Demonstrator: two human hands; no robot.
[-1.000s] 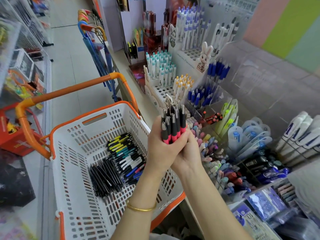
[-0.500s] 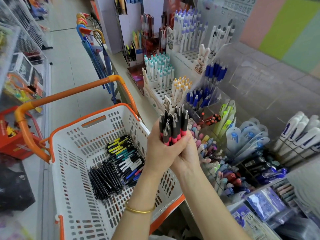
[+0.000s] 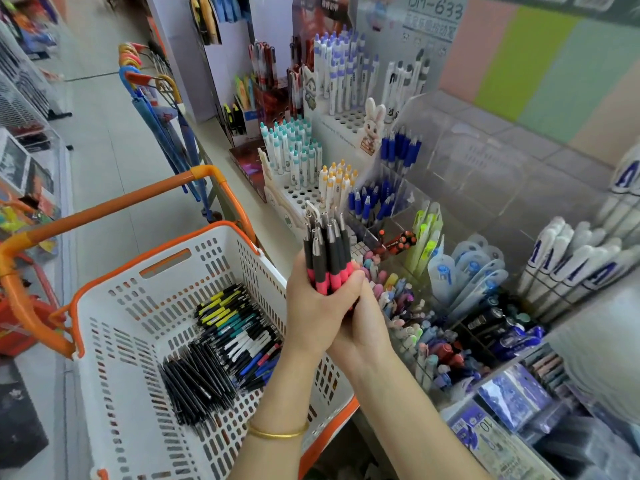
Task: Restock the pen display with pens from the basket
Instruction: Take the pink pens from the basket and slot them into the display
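Both hands clasp one upright bundle of black pens with pink grips (image 3: pixel 327 252) over the shelf edge. My left hand (image 3: pixel 311 315) wraps the bundle from the left, my right hand (image 3: pixel 363 327) from the right and below. The white basket with orange rim (image 3: pixel 114 306) stands to the left; inside lie a pile of black pens (image 3: pixel 194 386) and mixed coloured pens (image 3: pixel 242 337). The pen display (image 3: pixel 301 195), white blocks with holes and clear compartments, stretches ahead and to the right of the bundle.
Clear bins of pastel pens (image 3: pixel 401 299), blue pens (image 3: pixel 370 202) and white markers (image 3: pixel 571 265) crowd the shelf at right. Packets (image 3: pixel 485 434) lie at the lower right. An orange basket handle (image 3: pixel 114 209) arches at left; umbrellas (image 3: pixel 162 129) hang beyond it along the aisle.
The clasped bundle has stayed between both hands, with the pens shifted slightly higher and evened in the grip. The camera has tilted a little.
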